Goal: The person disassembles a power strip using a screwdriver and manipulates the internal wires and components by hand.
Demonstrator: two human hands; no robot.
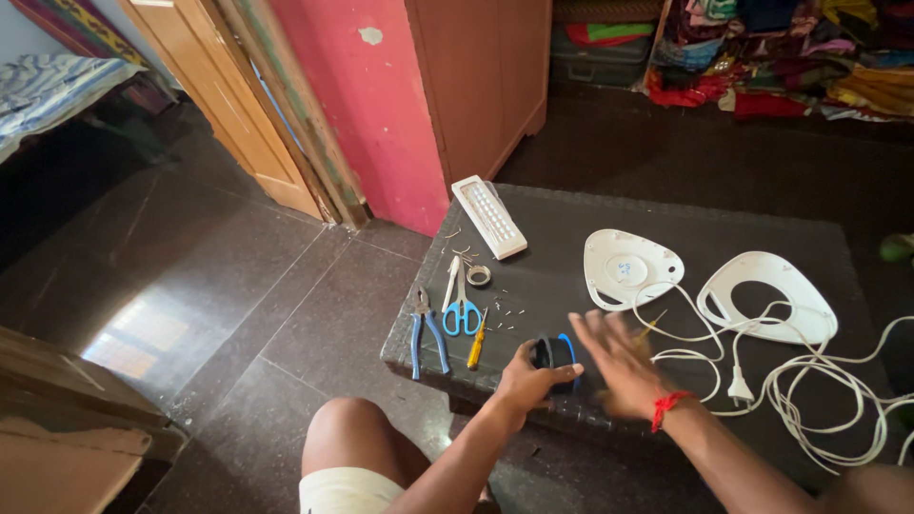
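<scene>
- Head view, looking down at a low dark table [590, 214] with a seated person's bare knee [347, 428] at its near edge.
- Left hand [528, 381] is closed around a dark roll of tape with a blue rim [555, 354], held upright at the table's front edge, just beside the right hand.
- Right hand [609, 366] is open, fingers spread and motion-blurred, palm down over the tabletop just right of the roll; it grips nothing that I can see. A red thread is tied at its wrist [666, 407].
- Tools lie in a row left of the hands: blue-handled pliers [427, 333], blue-handled scissors [461, 303], a yellow-handled screwdriver [476, 343], and a small ring of tape [479, 275] (metal or clear, cannot tell).
- A white rectangular lamp with a grid of small lights [489, 216] rests at the far left corner, apart from everything else.
- 2 white rounded housing halves lie open and separate: 1 [628, 266] mid-table, the other [766, 295] to its right, with a white cord and plug [738, 385] tangled loosely around them.
- Small bits of wire or debris [509, 312] are scattered near the scissors.
- Judgement on progress: the housing is apart and the cord loose, so opening looks done; any taping and closing-up look yet to come, since no tape shows on the cord.
</scene>
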